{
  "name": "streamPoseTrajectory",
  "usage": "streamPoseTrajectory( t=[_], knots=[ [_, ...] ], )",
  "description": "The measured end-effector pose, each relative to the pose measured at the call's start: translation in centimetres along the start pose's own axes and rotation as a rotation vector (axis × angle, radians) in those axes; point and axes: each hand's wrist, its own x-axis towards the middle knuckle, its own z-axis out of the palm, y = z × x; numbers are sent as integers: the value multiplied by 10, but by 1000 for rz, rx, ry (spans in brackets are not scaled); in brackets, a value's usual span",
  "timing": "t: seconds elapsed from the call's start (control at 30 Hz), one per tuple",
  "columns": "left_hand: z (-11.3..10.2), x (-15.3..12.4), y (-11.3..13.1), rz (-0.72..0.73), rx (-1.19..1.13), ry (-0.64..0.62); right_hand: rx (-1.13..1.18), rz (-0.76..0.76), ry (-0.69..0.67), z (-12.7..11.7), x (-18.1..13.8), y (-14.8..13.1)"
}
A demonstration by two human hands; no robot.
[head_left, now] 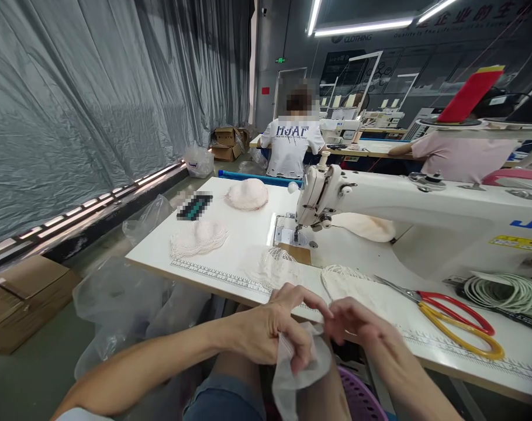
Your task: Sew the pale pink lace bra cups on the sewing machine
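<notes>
My left hand (287, 327) is closed around a piece of sheer white fabric (310, 362), which hangs over my lap in front of the table edge. My right hand (362, 324) has its fingers bent together, the tips meeting the left index finger by the fabric's upper edge; what they pinch is hidden and slightly blurred. Just beyond the hands, a white lace piece (277, 266) and another lace-edged piece (345, 283) lie at the table's front. The white sewing machine (318, 199) stands behind them, its needle over the metal plate.
Stacked lace pieces (200, 237) and a pale rounded pile (247, 194) lie on the table's left. Scissors (456, 321) with red and yellow handles and a coiled pale cord (503, 292) are at right. A purple basket (358, 397) sits below. Two people work ahead.
</notes>
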Motion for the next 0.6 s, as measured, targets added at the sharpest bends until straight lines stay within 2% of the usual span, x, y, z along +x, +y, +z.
streamPoseTrajectory(
  t=[0.07,0.17,0.23,0.27,0.33,0.4,0.43,0.5,0.6],
  knots=[
    [-5,2,4,25,58,-46,51,12,-110,7,6,5],
    [-6,3,4,17,54,-73,249,160,-283,20,8,11],
    [-2,1,-2,-23,-125,8,292,235,-259,23,5,12],
    [1,1,-7,-77,-294,141,274,249,-220,22,3,11],
    [11,1,-19,-275,-700,297,207,251,-133,15,-2,9],
    [22,6,-29,-386,-907,261,139,258,-56,4,-8,7],
    [28,11,-33,-405,-891,225,106,266,-17,-3,-12,6],
    [35,28,-34,-426,-718,170,37,275,61,-19,-17,7],
    [32,70,-28,-490,-451,181,-177,283,165,-54,-18,18]
  ],
)
